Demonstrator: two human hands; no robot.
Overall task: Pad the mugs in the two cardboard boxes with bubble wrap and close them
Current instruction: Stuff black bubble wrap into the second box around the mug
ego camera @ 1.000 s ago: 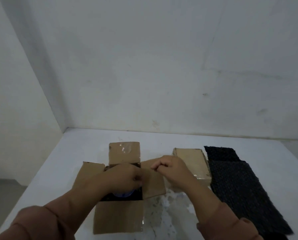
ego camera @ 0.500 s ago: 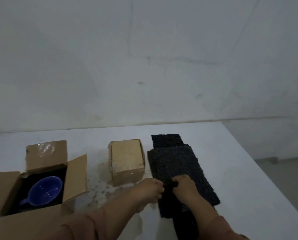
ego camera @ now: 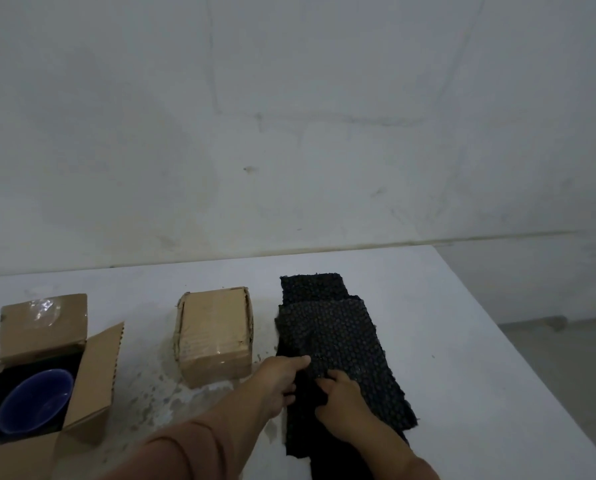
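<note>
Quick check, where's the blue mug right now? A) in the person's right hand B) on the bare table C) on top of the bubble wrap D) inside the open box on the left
D: the blue mug lies inside the open cardboard box at the left, flaps up, while both hands are over at the black bubble wrap.

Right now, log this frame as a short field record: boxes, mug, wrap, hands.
open box: far left, flaps up
mug: blue, lying inside the open box
closed box: middle of table, flaps shut
bubble wrap: dark sheets stacked right of the closed box
left hand: pinching the near edge of the wrap
right hand: gripping the wrap beside it
table: white
</note>
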